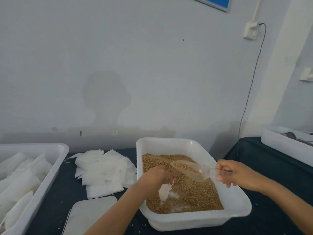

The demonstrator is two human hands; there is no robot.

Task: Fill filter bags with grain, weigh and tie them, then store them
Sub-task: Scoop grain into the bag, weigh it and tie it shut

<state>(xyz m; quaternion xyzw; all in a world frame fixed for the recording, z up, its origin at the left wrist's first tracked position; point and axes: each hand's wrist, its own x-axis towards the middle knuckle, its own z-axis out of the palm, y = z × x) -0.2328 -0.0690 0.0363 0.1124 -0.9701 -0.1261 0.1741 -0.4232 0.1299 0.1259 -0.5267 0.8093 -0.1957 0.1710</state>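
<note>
On the dark-covered desk (pixel 271 167), the white plastic tub (pixel 194 217) sits centre-right, holding golden-brown grain (pixel 194 192). Over that grain, the left hand (pixel 157 175) is on the near-left side with a small white filter bag (pixel 164 192) hanging below it, and the right hand (pixel 237 175) is on the right, with a clear plastic scoop (pixel 189 168) reaching left from it above the grain. Left of the tub lies a loose heap of flat white filter bags (pixel 101 170). Nearer, a flat grey rectangular scale platform (pixel 88 216). Far left, a white tray of filled bags (pixel 55 160). Far right, another white tray (pixel 284 143) at the desk's edge.
</note>
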